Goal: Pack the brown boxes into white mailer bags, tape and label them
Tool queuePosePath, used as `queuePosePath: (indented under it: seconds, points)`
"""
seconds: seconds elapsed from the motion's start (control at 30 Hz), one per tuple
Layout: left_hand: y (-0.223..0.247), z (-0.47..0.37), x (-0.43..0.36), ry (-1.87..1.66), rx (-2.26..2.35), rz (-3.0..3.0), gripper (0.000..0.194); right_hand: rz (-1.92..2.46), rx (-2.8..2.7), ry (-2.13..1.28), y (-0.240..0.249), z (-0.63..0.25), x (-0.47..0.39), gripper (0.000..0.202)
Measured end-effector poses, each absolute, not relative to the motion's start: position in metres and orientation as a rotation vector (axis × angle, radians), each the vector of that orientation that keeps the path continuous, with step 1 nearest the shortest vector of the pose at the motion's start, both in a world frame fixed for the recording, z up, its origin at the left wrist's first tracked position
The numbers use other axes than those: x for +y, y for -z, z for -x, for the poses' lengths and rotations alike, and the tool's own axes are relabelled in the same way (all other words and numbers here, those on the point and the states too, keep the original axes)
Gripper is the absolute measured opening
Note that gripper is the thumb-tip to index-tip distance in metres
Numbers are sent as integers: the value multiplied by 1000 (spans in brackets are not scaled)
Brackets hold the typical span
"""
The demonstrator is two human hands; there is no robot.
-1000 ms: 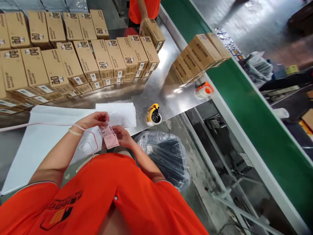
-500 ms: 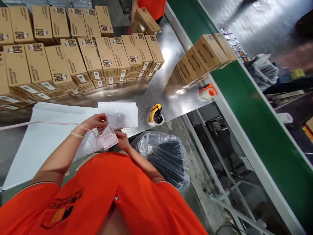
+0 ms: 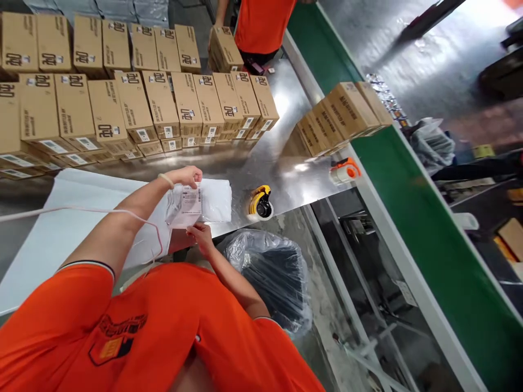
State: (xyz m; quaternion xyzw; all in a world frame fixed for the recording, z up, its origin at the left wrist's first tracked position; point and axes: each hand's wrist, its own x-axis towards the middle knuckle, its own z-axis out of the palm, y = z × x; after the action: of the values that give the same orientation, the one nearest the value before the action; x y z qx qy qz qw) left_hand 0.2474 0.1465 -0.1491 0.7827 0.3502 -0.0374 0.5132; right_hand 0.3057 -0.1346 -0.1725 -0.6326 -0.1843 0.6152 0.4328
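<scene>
My left hand [image 3: 188,176] pinches the upper edge of a printed label [image 3: 191,201], which is held over the left part of a white plastic-wrapped package [image 3: 216,200]. At the label's lower edge, my right hand [image 3: 201,236] has its fingers closed on the corner. Clear film shows just left of the label. White sheeting [image 3: 81,212] lies on the metal table to the left, with a pinkish cord [image 3: 93,209] crossing over it. A yellow and black tape dispenser [image 3: 260,202] sits right of the package.
Rows of brown cartons [image 3: 157,103] line the table's far side. More cartons [image 3: 339,117] and an orange tape dispenser [image 3: 345,171] are by the green conveyor [image 3: 408,179]. A plastic-lined bin [image 3: 278,277] stands below the edge. A person in orange [image 3: 263,24] touches a carton [image 3: 224,49].
Both hands still hold the label; it has moved right and up over the package. My left hand has gone farther forward. The other person's carton has shifted left, and the view has tilted slightly.
</scene>
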Motion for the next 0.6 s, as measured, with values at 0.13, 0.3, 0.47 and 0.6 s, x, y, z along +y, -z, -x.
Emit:
queuePosePath:
  seconds: [0.13, 0.3, 0.47, 0.6]
  points:
    - [155, -260, 136, 136, 847, -2062, 30, 1618, -397, -1568, 177, -307, -126, 21]
    - [154, -249, 94, 125, 928, -2357, 31, 1634, -372, -1587, 180, -307, -127, 22]
    - [154, -223, 62, -76, 1030, -2516, 51, 1694, -407, -1593, 185, -309, -128, 26]
    - [168, -218, 43, -241, 1085, -2514, 51, 1737, -425, -1588, 195, -306, -123, 25]
